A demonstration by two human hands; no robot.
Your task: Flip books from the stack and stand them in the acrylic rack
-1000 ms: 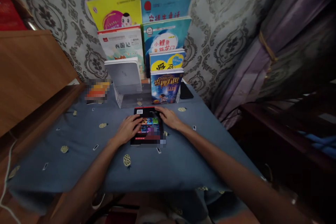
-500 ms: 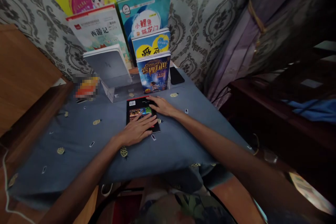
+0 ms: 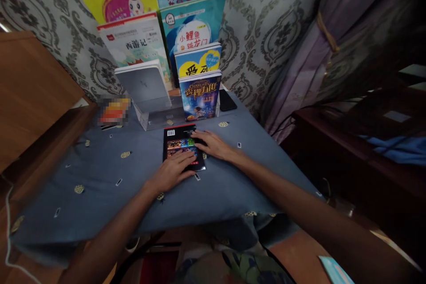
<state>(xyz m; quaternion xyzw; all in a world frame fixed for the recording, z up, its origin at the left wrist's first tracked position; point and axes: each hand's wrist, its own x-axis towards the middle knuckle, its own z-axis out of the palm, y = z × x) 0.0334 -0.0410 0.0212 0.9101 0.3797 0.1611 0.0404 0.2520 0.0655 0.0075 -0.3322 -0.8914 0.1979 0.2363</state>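
Note:
A thin black book (image 3: 180,134) with a barcode and small colourful pictures lies flat on the table. My left hand (image 3: 175,170) rests across its lower part, fingers stretched out. On the book's right edge lies my right hand (image 3: 213,143), its fingers extended and apart. Just behind, a clear book stand (image 3: 151,119) holds several upright books, among them a dark blue book (image 3: 201,97) at the front right and a grey book (image 3: 143,85) at the front left.
A blue cloth (image 3: 100,204) with a pineapple print covers the table. Right of the stand lies a black phone-like slab (image 3: 228,100). A blurred-out orange item (image 3: 114,112) sits at the back left. A purple curtain (image 3: 299,62) hangs at the right.
My left hand has slid a little down the book, uncovering more of its pictures. My right hand stays at the right edge. The whole view has shifted slightly.

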